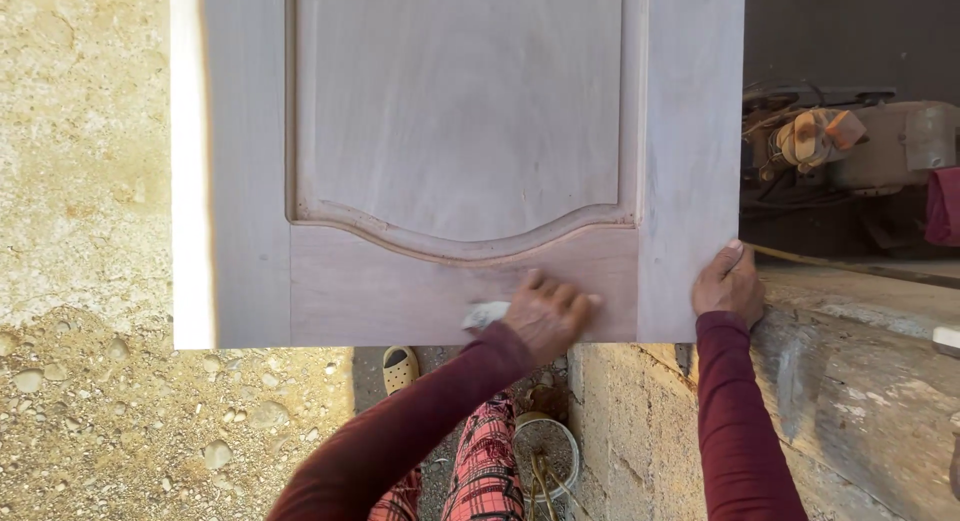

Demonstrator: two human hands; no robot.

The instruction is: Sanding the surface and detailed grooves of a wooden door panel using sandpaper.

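While the left hand (548, 314) lies flat, palm down, on the lower rail of a pale wooden door (455, 161), its fingers are bent over a small whitish pad (487, 313) (sandpaper or a rag, too little of it shows to tell which), which pokes out from under the thumb side and is pressed against the wood. The right hand (729, 285) sits at the door's right edge near the bottom corner, fingers wrapped loosely around that edge with the thumb on the face, steadying the panel. Both arms wear dark red sleeves (735, 421). The door fills the upper middle of the view, its raised centre panel ending in a curved moulding (460, 247) just above the left hand; its right side rests near a rough concrete ledge (860, 381), while its left side hangs out over gravelly ground (120, 411). Below the door, between the arms, are red checked trousers (487, 461), a pale sandal (400, 367) on the ground, and a round wire object (548, 451) beside a block wall (630, 421). Beyond the ledge, at the upper right, sits a dusty machine (890, 146) with a cloth bundle (818, 136) on it.
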